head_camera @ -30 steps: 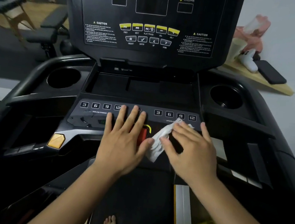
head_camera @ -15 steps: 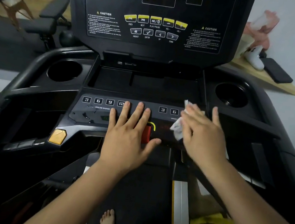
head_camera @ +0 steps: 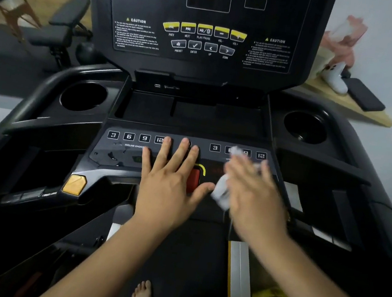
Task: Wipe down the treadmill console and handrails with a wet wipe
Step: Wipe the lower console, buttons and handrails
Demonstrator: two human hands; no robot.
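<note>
Head view: the left hand point(head_camera: 167, 189) lies flat on the console point(head_camera: 125, 154), fingers straight and spread, thumb by the red button point(head_camera: 193, 180), holding nothing. The right hand point(head_camera: 255, 200), blurred, presses the wipe point(head_camera: 220, 191) onto the console's right side with straight fingers. The wipe is bunched beneath it, showing at its left edge and past the fingertips.

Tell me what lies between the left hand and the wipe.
Head view: the red button, edged by a yellow arc, shows between the left hand and the wet wipe under the right hand. The left thumb nearly reaches the wipe.
</note>
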